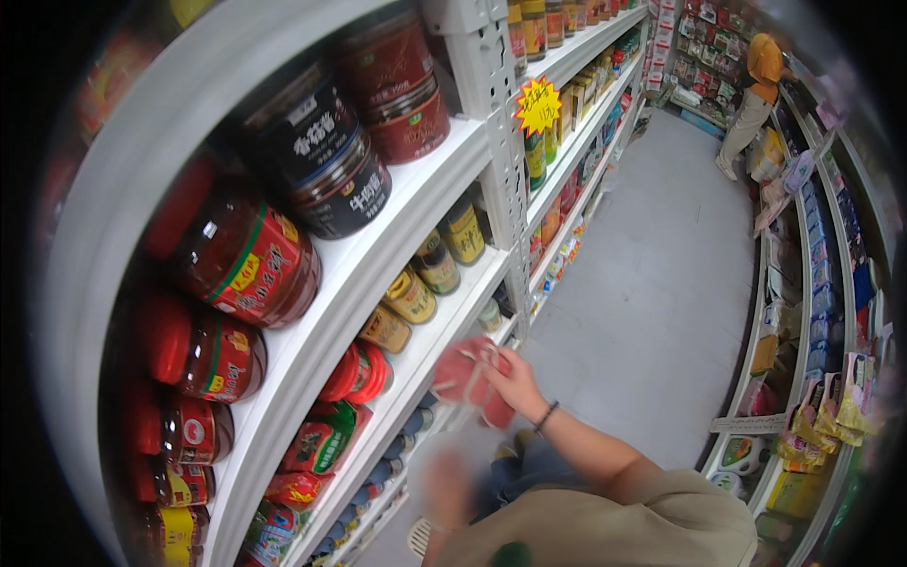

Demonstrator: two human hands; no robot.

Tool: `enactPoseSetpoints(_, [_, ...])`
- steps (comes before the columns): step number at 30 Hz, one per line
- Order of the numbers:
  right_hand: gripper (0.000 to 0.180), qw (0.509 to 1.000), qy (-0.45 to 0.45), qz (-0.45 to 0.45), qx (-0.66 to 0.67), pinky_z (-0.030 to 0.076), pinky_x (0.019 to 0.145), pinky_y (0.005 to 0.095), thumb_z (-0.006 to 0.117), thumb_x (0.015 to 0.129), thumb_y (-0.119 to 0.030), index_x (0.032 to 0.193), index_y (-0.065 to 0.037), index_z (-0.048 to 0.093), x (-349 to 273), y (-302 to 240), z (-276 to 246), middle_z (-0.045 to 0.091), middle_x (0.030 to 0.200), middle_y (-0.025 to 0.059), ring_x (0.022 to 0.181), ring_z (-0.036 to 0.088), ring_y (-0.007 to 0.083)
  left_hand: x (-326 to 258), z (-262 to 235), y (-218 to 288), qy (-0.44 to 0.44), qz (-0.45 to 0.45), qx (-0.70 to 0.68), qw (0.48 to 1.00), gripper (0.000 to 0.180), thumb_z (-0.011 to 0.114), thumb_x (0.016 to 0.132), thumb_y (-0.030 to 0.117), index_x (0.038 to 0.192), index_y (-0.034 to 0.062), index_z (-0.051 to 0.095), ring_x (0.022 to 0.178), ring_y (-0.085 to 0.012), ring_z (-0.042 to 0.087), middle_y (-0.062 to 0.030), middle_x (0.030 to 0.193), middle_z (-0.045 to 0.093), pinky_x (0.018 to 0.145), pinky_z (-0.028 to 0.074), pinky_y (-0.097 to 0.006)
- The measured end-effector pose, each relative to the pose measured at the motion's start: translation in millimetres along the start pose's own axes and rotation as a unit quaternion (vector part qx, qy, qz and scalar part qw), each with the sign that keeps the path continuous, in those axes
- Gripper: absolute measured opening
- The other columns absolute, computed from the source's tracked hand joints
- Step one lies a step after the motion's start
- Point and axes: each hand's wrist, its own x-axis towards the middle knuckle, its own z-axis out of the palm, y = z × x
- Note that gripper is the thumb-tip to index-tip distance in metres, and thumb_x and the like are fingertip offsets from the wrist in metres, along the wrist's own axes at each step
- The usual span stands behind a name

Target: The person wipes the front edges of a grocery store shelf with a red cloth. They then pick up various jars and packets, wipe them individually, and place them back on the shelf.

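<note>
In front of the lower shelves, my right hand point(515, 380), with a dark band at the wrist, is closed on a red cloth point(459, 372) with pale strips. The cloth is blurred and hangs limp beside the shelf edge. Below it, close to my body, my left hand point(448, 480) is smeared by motion, so its fingers do not show clearly. Nearest to the cloth on the shelf are a red-lidded jar point(356, 371) and several small yellow-labelled jars point(410, 296).
White shelving point(378, 248) curves along my left, with large red-lidded jars point(248, 255) and stacked dark tins point(316, 151). A yellow star-shaped tag point(539, 106) hangs on the upright. Grey floor point(652, 255) runs down the aisle to a person in orange point(763, 61) beside the stocked right-hand shelves point(814, 283).
</note>
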Motion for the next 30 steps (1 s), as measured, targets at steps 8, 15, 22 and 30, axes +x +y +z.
enactPoseSetpoints(8, [0.025,0.988,0.025,0.137,0.072,0.048,0.071,0.0244,0.063,0.087,-0.015,0.106,0.001,0.061,-60.0,20.1,-64.5,0.063,0.086,0.0010,0.079,0.056,0.0062,81.3,3.4,97.0,-0.058,0.253,-0.010,0.966,0.021,0.059,0.084,-0.002,0.106,-0.0028,0.058,0.065,-0.0159,0.063,-0.0098,0.073,0.065,0.063,0.052,-0.028])
enactPoseSetpoints(15, [0.023,0.979,-0.003,0.109,0.170,0.049,0.075,0.0247,0.061,0.086,-0.008,0.108,0.000,0.060,0.8,-11.4,-98.2,0.063,0.095,0.0028,0.085,0.057,0.0080,149.9,11.6,258.8,-0.125,0.482,-0.077,0.864,0.054,0.072,0.076,0.010,0.125,0.0047,0.048,0.066,-0.0225,0.065,-0.0105,0.076,0.067,0.062,0.050,-0.030])
enactPoseSetpoints(22, [0.023,0.980,0.003,0.070,0.189,0.049,0.076,0.0244,0.058,0.088,-0.005,0.110,0.000,0.059,86.9,-72.3,-179.1,0.063,0.096,0.0031,0.084,0.058,0.0086,175.6,116.8,379.8,-0.019,0.587,-0.221,0.779,0.065,0.072,0.080,0.020,0.127,0.0466,0.036,0.061,-0.0181,0.060,-0.0141,0.099,0.064,0.052,0.043,-0.029])
enactPoseSetpoints(30, [0.024,0.981,-0.037,0.072,0.176,0.049,0.077,0.0251,0.058,0.089,-0.007,0.112,0.001,0.056,139.6,-86.4,-224.8,0.063,0.097,0.0031,0.086,0.058,0.0089,223.0,172.8,393.1,0.008,0.630,-0.229,0.742,0.069,0.073,0.080,0.019,0.134,0.0398,0.036,0.069,-0.0176,0.061,-0.0131,0.104,0.063,0.058,0.046,-0.029])
